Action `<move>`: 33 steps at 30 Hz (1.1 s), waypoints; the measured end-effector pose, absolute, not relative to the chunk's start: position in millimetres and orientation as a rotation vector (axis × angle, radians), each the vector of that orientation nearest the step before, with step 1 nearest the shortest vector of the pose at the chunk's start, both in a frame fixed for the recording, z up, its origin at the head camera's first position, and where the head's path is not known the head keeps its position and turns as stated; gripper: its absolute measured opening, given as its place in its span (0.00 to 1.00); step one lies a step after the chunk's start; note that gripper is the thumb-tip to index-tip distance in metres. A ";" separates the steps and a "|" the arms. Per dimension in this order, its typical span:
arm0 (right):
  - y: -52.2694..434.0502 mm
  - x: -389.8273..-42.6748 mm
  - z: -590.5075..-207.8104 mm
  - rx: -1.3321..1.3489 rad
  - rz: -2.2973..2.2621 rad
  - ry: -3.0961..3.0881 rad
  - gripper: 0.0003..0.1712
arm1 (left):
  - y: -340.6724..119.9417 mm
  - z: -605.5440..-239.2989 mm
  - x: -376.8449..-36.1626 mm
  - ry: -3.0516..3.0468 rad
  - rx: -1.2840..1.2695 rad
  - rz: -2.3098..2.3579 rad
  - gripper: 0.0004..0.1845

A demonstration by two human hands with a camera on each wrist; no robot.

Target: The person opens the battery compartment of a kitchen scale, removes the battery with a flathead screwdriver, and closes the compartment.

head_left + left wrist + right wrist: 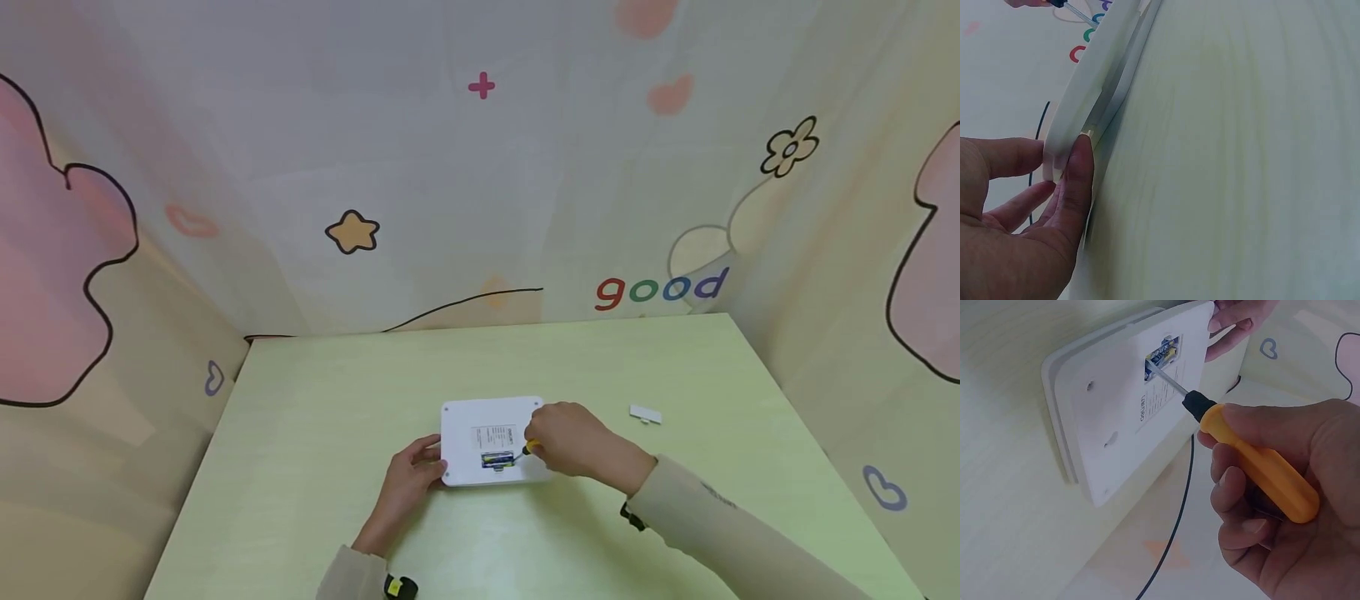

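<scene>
A flat white electronic device (459, 421) lies with its label and open battery compartment facing up. My left hand (408, 477) holds its left edge, thumb on one face and fingers on the other in the left wrist view. My right hand (1310, 544) grips the yellow-orange handle of a screwdriver (1263, 465). Its metal shaft runs into the compartment, with the tip at one end of a blue-and-yellow battery (1169, 355). From the head view, most of the screwdriver is hidden behind the right hand.
Right of the device, a small white battery cover (645, 414) lies on the pale green table (337, 392). Printed curtains (420, 167) stand along the table's back and both sides.
</scene>
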State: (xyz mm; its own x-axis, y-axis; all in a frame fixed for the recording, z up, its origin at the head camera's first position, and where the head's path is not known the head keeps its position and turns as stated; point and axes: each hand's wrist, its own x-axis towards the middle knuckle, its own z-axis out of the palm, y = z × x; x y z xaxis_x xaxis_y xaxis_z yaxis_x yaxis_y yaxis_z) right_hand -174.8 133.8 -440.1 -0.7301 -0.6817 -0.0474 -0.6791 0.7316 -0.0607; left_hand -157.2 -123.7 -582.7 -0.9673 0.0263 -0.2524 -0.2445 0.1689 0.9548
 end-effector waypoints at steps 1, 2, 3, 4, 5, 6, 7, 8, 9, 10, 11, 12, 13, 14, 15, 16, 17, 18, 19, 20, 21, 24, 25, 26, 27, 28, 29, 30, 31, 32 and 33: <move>132.8 -175.5 -439.1 -1.125 -0.059 2.856 0.06 | -123.6 -583.0 -157.4 2.234 -0.214 1.885 0.26; 131.6 -176.1 -438.1 -1.126 -0.058 2.849 0.05 | -123.6 -583.2 -157.6 2.236 -0.219 1.885 0.26; 130.2 -177.0 -437.1 -1.118 -0.057 2.840 0.05 | -123.7 -583.5 -157.7 2.238 -0.222 1.884 0.26; 128.6 -177.9 -436.2 -1.107 -0.056 2.830 0.05 | -123.8 -583.7 -157.8 2.239 -0.225 1.882 0.26; 126.8 -178.9 -435.5 -1.089 -0.053 2.819 0.05 | -124.0 -583.7 -157.8 2.240 -0.225 1.880 0.26; 124.8 -180.1 -434.8 -1.072 -0.048 2.807 0.05 | -124.2 -583.8 -157.9 2.240 -0.225 1.880 0.26; 123.0 -181.2 -434.2 -1.053 -0.039 2.797 0.06 | -124.6 -583.9 -158.0 2.241 -0.224 1.880 0.26; 120.9 -182.4 -433.5 -1.043 -0.031 2.786 0.06 | -125.1 -583.8 -158.0 2.234 -0.226 1.888 0.26; 119.1 -183.5 -432.9 -1.033 -0.018 2.776 0.07 | -125.7 -583.6 -157.7 2.231 -0.225 1.893 0.26; 117.3 -184.4 -432.4 -1.027 -0.010 2.767 0.07 | -126.2 -583.4 -157.5 2.228 -0.226 1.898 0.26; 115.8 -185.4 -432.0 -1.023 -0.002 2.759 0.07 | -126.8 -583.1 -157.3 2.226 -0.226 1.901 0.26; 114.6 -186.0 -431.2 -1.022 0.006 2.753 0.07 | -127.2 -582.9 -157.0 2.223 -0.227 1.906 0.26; 113.8 -186.7 -431.0 -1.021 0.009 2.748 0.07 | -127.5 -582.6 -156.7 2.219 -0.229 1.912 0.26; 113.4 -187.3 -430.6 -1.017 0.005 2.743 0.06 | -127.7 -582.3 -156.5 2.215 -0.232 1.917 0.26; 113.6 -187.8 -430.3 -1.013 -0.005 2.738 0.05 | -127.7 -582.2 -156.2 2.214 -0.234 1.917 0.26; 114.4 -188.5 -430.5 -1.008 -0.017 2.731 0.04 | -127.6 -582.4 -156.1 2.218 -0.229 1.913 0.26; 115.8 -189.3 -430.8 -1.006 -0.033 2.724 0.04 | -127.4 -582.4 -156.1 2.217 -0.231 1.912 0.26; 117.8 -190.3 -431.4 -1.004 -0.051 2.717 0.03 | -127.1 -582.4 -156.1 2.215 -0.233 1.912 0.26; 120.4 -191.7 -432.6 -1.010 -0.072 2.711 0.03 | -126.8 -583.0 -156.3 2.215 -0.236 1.911 0.26; 123.5 -193.2 -434.2 -1.014 -0.091 2.705 0.03 | -126.5 -583.4 -156.5 2.217 -0.236 1.908 0.26; 127.0 -194.8 -435.9 -1.017 -0.110 2.700 0.04 | -126.3 -583.9 -156.8 2.220 -0.236 1.906 0.26; 138.5 -198.7 -443.8 -1.037 -0.137 2.694 0.06 | -125.6 -585.4 -157.8 2.231 -0.234 1.886 0.26; 142.1 -199.2 -446.4 -1.043 -0.150 2.694 0.06 | -125.4 -585.7 -158.0 2.236 -0.232 1.877 0.26; 145.5 -199.3 -449.0 -1.046 -0.165 2.693 0.07 | -125.1 -585.6 -158.0 2.243 -0.229 1.867 0.26; 148.4 -199.1 -451.1 -1.056 -0.180 2.695 0.07 | -125.1 -585.6 -157.9 2.253 -0.215 1.858 0.26; 151.1 -198.6 -453.3 -1.070 -0.195 2.698 0.07 | -124.8 -585.3 -157.9 2.255 -0.214 1.851 0.26; 153.3 -197.9 -454.7 -1.081 -0.214 2.700 0.08 | -124.4 -584.7 -157.6 2.257 -0.218 1.845 0.26; 155.4 -197.3 -456.2 -1.100 -0.237 2.705 0.08 | -124.1 -584.3 -157.5 2.257 -0.216 1.846 0.26; 157.5 -196.6 -457.6 -1.109 -0.261 2.711 0.08 | -123.8 -584.2 -157.2 2.260 -0.206 1.847 0.26; 159.8 -195.8 -459.0 -1.110 -0.280 2.716 0.08 | -123.4 -583.9 -157.1 2.257 -0.203 1.854 0.26; 162.0 -195.1 -460.4 -1.108 -0.299 2.722 0.09 | -123.0 -583.8 -157.1 2.257 -0.196 1.858 0.26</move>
